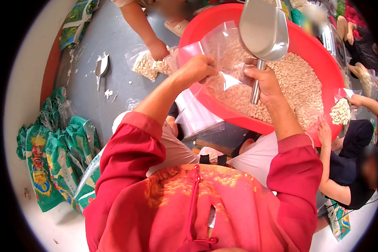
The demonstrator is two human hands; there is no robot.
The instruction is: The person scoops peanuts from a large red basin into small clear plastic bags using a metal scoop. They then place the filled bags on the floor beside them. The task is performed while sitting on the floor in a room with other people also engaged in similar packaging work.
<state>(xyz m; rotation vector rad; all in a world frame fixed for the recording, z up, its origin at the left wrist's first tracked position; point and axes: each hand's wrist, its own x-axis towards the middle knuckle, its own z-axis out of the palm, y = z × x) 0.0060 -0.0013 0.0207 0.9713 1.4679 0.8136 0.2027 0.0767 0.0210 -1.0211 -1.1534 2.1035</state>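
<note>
My left hand (200, 69) pinches the edge of a clear plastic bag (219, 44) above the near left part of a big red tub (197, 25). Pale, bean-like pieces (300, 80) fill much of the tub. In my right hand (265, 83) is the handle of a shiny metal scoop (264, 31), its broad blade pointing away from me. The thumb and fingers of that hand also reach the bag's right side; whether they grip it I cannot tell. Against the tub's near left side lies a stack of flat clear bags (199, 111).
Another person's hand (158, 51) touches filled clear bags (145, 66) on the grey floor. A second scoop (101, 69) lies farther left. Green printed packages (63, 168) are heaped at left. At right, a person holds a partly filled bag (341, 111) beside the tub.
</note>
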